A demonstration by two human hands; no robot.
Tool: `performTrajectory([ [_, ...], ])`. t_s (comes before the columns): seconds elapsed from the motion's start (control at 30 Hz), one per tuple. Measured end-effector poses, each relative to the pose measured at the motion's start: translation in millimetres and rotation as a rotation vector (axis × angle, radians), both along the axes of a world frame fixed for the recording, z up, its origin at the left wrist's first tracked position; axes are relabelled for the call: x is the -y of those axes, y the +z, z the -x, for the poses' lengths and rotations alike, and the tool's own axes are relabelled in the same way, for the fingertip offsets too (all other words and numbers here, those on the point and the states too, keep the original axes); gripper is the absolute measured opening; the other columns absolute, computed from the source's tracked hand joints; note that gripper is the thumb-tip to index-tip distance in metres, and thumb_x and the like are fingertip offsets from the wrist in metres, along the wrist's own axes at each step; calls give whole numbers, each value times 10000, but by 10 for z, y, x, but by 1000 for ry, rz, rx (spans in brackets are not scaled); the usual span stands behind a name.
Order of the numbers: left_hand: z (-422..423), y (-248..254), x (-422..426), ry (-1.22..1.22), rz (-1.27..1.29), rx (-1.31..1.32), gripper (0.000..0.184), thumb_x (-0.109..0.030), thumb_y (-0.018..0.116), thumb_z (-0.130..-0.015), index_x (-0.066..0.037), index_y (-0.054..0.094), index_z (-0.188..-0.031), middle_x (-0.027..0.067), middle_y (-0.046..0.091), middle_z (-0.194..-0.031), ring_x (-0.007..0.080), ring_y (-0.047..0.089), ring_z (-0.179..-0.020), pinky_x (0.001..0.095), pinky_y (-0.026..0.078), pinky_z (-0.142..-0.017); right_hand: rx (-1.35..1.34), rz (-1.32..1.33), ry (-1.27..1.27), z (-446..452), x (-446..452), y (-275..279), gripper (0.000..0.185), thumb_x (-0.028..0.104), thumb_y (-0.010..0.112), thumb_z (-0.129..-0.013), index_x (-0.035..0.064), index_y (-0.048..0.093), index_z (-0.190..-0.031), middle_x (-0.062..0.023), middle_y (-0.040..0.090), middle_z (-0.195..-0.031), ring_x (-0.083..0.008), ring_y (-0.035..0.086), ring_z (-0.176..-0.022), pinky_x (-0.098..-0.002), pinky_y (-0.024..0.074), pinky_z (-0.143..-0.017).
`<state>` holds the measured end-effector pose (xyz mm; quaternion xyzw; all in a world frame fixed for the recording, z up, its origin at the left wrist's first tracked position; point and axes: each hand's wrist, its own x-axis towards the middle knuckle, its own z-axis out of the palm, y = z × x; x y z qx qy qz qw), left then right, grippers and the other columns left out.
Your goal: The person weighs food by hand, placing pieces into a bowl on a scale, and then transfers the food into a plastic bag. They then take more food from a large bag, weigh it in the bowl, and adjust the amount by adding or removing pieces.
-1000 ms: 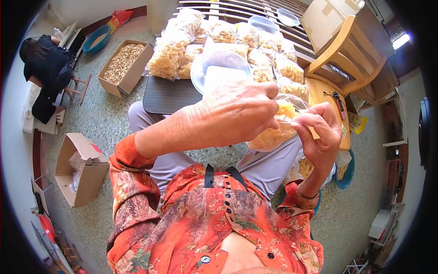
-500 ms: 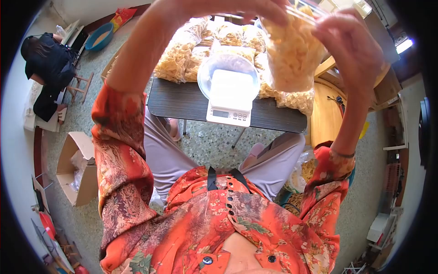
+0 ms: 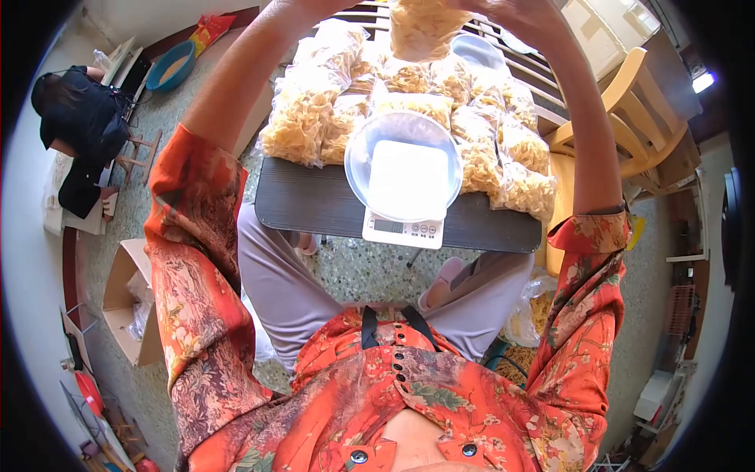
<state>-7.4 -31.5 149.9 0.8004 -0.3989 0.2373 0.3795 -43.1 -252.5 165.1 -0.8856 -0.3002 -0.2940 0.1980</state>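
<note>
The right hand (image 3: 510, 11) seems to touch the bag (image 3: 425, 30), the left hand (image 3: 313, 5) is cropped, and neither grip can be told

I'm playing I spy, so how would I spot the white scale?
Find the dark table. Near its front edge, by the filled bags, sits a clear bowl. The scale is under it, the only thing there with a small screen and buttons.

A home-like room is doubling as a small packing workspace: nearer the body than the left hand (image 3: 314, 5) and right hand (image 3: 511, 11), a table (image 3: 307, 193) is bearing filled bags (image 3: 299, 118) and a scale (image 3: 405, 228); right of the right hand, a wooden chair (image 3: 634, 94) is standing by a carton (image 3: 605, 31); well left of the left hand, a person (image 3: 79, 106) is sitting near a basin (image 3: 174, 67)
</note>
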Motion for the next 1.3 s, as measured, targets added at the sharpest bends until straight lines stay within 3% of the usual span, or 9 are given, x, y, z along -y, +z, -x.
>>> performTrajectory([
  [0.2,-207,-87,-96,-107,108,106,131,2,700,-771,2,690,-901,65,601,-795,129,608,-724,273,501,-640,-6,-60,-39,-281,-154,-20,219,177,785,-739,5,684,-829,-111,628,-657,-176,570,-591,-342,454,-562],
  [0.27,-67,-110,-95,77,21,236,139,-4,716,-774,-7,671,-906,45,574,-761,110,584,-716,279,479,-625,81,-16,-1,-346,-136,-143,207,170,775,-738,15,649,-792,-136,632,-710,-224,604,-638,-361,475,-597],
  [0.4,-374,-334,-219,-35,-109,567,191,-14,721,-771,-38,661,-951,94,582,-771,237,598,-717,347,483,-644,273,33,58,-475,-180,-472,160,156,733,-752,57,618,-800,-157,632,-798,-322,639,-715,-407,494,-624],
  [0.47,-397,-365,-279,-28,-183,475,179,-31,720,-773,-44,655,-939,131,605,-817,303,614,-776,380,495,-669,302,21,62,-639,-224,-667,147,150,718,-757,63,610,-805,-162,619,-784,-338,630,-699,-405,494,-612],
  [0.53,-405,-488,-243,-42,-165,507,231,-111,744,-775,-65,633,-973,144,614,-933,315,638,-848,384,518,-692,573,129,71,-759,-248,-859,126,61,723,-827,68,622,-902,-60,603,-783,-200,645,-692,-291,532,-621],
  [0.57,-485,-537,-289,-10,-279,544,111,-51,711,-830,-17,607,-852,109,567,-858,266,601,-756,327,520,-657,557,161,43,-745,-268,-915,101,77,695,-838,78,625,-910,-73,620,-797,-231,666,-711,-318,557,-626],
  [0.73,-600,-698,-278,-5,-344,519,101,-32,685,-844,-24,598,-894,122,573,-885,300,613,-779,359,545,-701,614,88,86,-804,-307,-1125,135,112,701,-847,82,590,-919,-91,602,-803,-287,651,-702,-362,558,-600],
  [0.9,-609,-749,-283,39,-420,590,84,-20,672,-832,-18,619,-896,142,615,-921,327,645,-815,378,554,-715,592,156,66,-835,-304,-1237,180,93,677,-802,99,655,-981,-71,650,-935,-265,672,-865,-348,585,-677],
  [1.3,-600,-881,-416,-19,-529,351,76,-57,643,-846,-21,624,-781,119,583,-853,320,609,-803,410,508,-715,394,252,141,-726,-241,-1467,106,66,641,-796,71,633,-901,-95,614,-880,-265,664,-834,-357,579,-709],
])
